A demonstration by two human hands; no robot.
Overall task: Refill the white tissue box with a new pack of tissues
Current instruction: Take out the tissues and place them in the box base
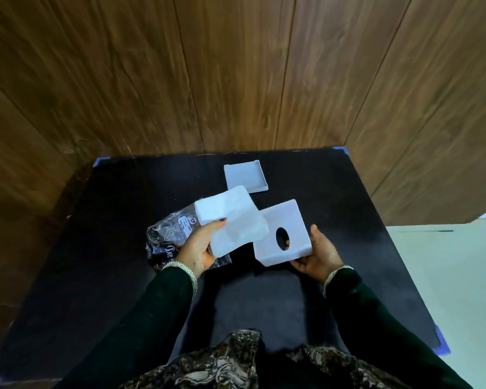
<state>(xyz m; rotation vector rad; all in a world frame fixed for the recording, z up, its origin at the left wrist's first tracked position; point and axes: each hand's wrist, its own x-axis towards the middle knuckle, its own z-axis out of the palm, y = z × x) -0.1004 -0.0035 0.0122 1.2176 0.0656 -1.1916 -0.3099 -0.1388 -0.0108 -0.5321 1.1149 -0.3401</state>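
1. A stack of tissues is gripped by the left hand, thumb on top, above the black mat.
2. The white tissue box is clasped by the right hand, its oval hole facing up, at 3 o'clock of the stack and touching it.
3. The box's lid is seen lying at 12 o'clock.
4. The empty wrapper is seen lying under the left hand.
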